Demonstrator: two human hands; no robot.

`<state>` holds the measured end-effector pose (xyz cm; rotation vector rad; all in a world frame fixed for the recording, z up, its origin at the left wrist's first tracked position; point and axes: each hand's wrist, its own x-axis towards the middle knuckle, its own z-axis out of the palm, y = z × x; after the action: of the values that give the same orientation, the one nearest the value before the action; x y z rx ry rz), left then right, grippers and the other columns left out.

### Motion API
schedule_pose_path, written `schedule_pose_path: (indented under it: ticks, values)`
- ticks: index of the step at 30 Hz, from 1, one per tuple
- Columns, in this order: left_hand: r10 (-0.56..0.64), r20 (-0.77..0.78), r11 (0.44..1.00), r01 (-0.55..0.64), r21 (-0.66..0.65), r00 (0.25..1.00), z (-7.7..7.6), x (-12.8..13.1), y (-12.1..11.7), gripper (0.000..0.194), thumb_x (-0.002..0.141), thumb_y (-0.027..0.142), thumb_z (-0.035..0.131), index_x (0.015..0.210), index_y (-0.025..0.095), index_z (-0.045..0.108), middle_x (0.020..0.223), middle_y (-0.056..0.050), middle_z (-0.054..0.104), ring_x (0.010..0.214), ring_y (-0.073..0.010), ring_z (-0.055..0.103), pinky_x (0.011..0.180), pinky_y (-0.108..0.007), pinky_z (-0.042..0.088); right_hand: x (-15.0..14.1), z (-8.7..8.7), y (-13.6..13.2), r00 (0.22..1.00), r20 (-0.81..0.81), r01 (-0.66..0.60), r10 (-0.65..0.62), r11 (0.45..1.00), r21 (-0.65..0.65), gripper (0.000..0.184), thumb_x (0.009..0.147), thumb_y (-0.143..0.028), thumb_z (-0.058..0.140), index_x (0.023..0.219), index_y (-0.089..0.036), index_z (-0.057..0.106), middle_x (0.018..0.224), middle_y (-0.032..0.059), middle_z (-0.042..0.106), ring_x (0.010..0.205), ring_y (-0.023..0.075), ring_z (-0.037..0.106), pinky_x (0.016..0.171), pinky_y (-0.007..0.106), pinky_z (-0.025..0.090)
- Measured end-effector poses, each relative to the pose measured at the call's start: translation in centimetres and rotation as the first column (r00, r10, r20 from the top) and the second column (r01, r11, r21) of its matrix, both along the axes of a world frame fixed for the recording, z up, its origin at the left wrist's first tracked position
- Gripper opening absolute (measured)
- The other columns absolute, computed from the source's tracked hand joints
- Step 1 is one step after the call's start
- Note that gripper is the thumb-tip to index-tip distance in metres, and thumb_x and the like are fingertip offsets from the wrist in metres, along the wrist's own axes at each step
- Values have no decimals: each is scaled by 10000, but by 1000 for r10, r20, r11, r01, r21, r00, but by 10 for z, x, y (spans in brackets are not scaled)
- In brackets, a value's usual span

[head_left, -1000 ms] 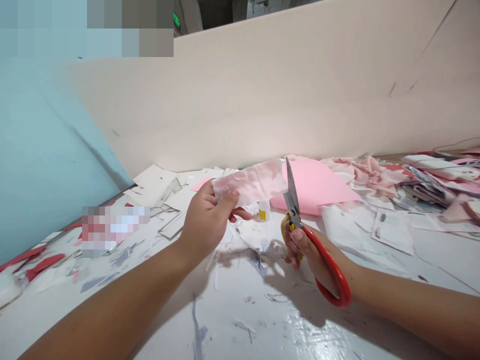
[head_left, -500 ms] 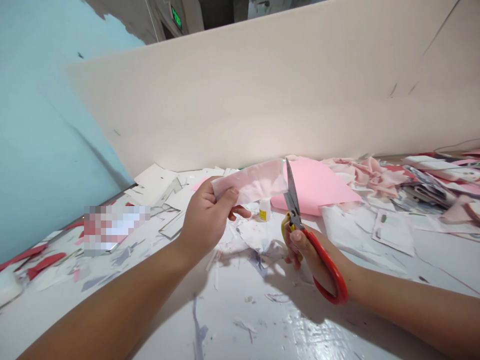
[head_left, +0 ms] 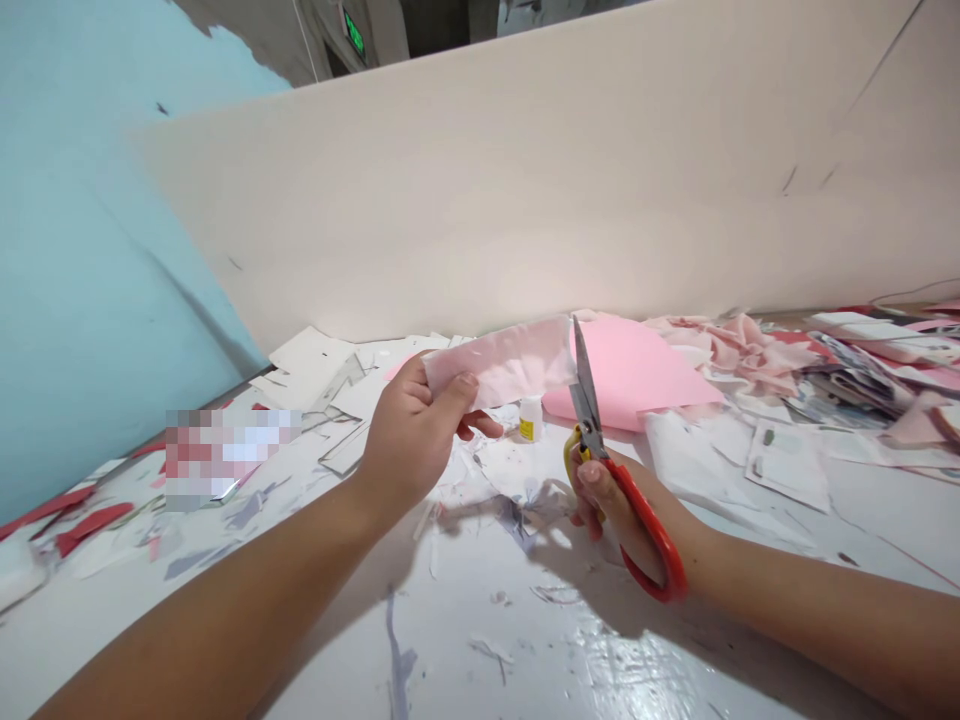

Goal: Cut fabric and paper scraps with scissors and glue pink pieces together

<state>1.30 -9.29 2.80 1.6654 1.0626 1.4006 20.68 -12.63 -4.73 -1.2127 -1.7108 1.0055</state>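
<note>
My left hand [head_left: 424, 425] pinches the left end of a pale pink strip [head_left: 517, 362] between thumb and fingers, holding it above the table. Whether the strip is paper or cloth I cannot tell. In my right hand [head_left: 611, 495] is a pair of scissors [head_left: 589, 390] with red and yellow handles, blades pointing up. The blades are at the strip's right end, nearly closed. Behind my hands stands a small white bottle [head_left: 530, 420] with a yellow label. A bright pink sheet [head_left: 637, 370] lies behind the scissors.
White card pieces [head_left: 311, 360] lie at the back left, near a phone [head_left: 232, 455] that is partly blurred out. Crumpled pink cloth [head_left: 739, 350] and stacked scraps [head_left: 855, 370] fill the back right. Small trimmings litter the white table [head_left: 315, 660]. A pale partition [head_left: 525, 180] rises behind.
The red handle of the scissors has moved slightly toward the yellow one, so the blades are a little more closed. My left hand and the strip are almost still.
</note>
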Motion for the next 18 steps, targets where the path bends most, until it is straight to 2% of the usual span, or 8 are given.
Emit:
schedule_pose_path:
  ticks: [8, 14, 18]
  values:
    - [-10, 19, 1000, 11, -14, 1000, 1, 0, -2, 141, 768, 312, 549, 797, 189, 485, 560, 29, 618, 584, -171, 655, 482, -236, 450, 0, 1, -1, 1000, -23, -3, 3, 1000, -18, 399, 832, -565, 310, 655, -208, 340, 538, -38, 393, 484, 123, 420, 540, 329, 422]
    - [-21, 45, 999, 22, -27, 999, 0, 0, -1, 148, 764, 313, 556, 799, 192, 480, 561, 26, 621, 580, -178, 655, 478, -246, 452, 0, 0, 1, 1000, -29, 3, -4, 1000, -19, 411, 818, -581, 324, 643, -210, 337, 566, -42, 381, 488, 120, 438, 566, 346, 464]
    - [-41, 57, 999, 42, -27, 998, 0, 0, -1, 139, 768, 305, 554, 807, 192, 482, 556, 38, 612, 572, -164, 653, 472, -228, 446, 0, 1, -1, 1000, -18, 14, -15, 998, -61, 439, 817, -589, 313, 601, -208, 341, 483, -41, 392, 445, 122, 434, 555, 357, 472]
